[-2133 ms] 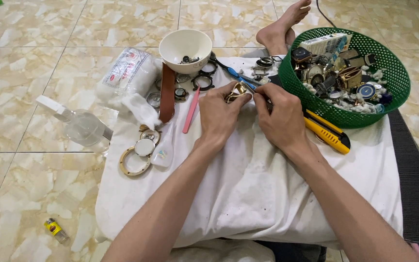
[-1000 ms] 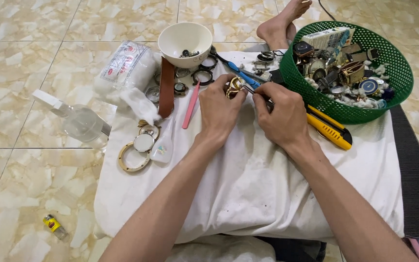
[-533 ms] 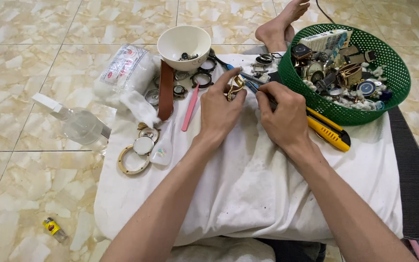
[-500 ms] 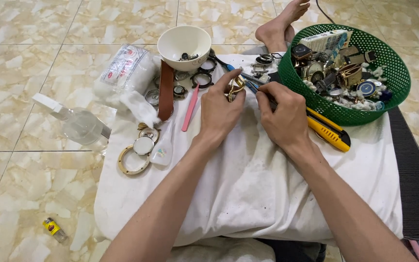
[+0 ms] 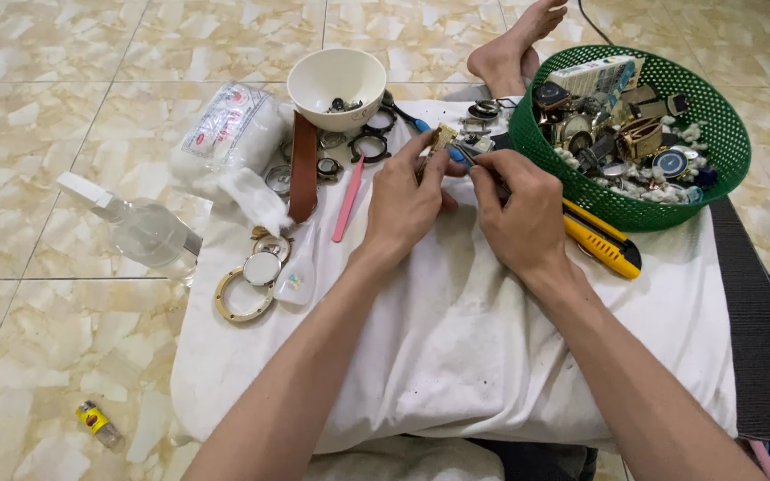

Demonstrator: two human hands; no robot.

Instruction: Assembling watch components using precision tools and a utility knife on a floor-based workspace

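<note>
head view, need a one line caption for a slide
Left hand holds a small gold watch part while the right hand works on it over a white cloth, beside a green basket.

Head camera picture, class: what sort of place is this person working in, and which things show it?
Probably a home floor used as an informal watch-repair spot. A white cloth lies over marble-patterned floor tiles, a green basket holds watch parts, and a bare foot rests nearby.
</note>
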